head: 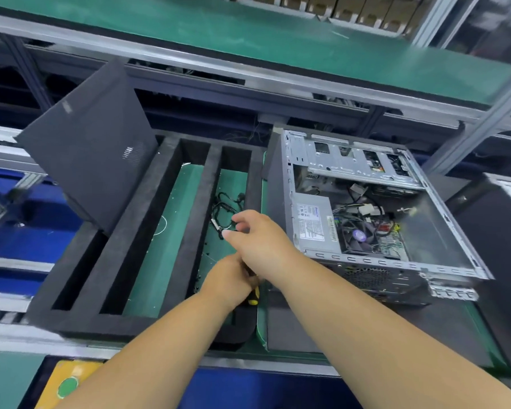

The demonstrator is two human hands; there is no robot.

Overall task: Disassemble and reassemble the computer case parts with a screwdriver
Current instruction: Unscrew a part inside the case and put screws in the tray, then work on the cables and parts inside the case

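Note:
The open computer case [443,231] lies on its side at the right, with its power supply [313,222], fan [359,236] and wiring exposed. Its black side panel [92,154] leans upright in the slotted foam tray [148,219] at the left. My left hand [229,278] grips a screwdriver [253,298]; only a bit of the yellow-and-black handle shows below the fist. My right hand [260,237] crosses just above the left hand, left of the case. Its fingers are curled and the thumb points left. Whether it pinches anything small does not show.
A loose black cable bundle [227,205] lies in a tray slot on the green mat just beyond my right hand. A second dark case [502,261] stands at the far right. A green shelf [248,33] overhangs the bench. A yellow box with a green button [68,386] sits at the near edge.

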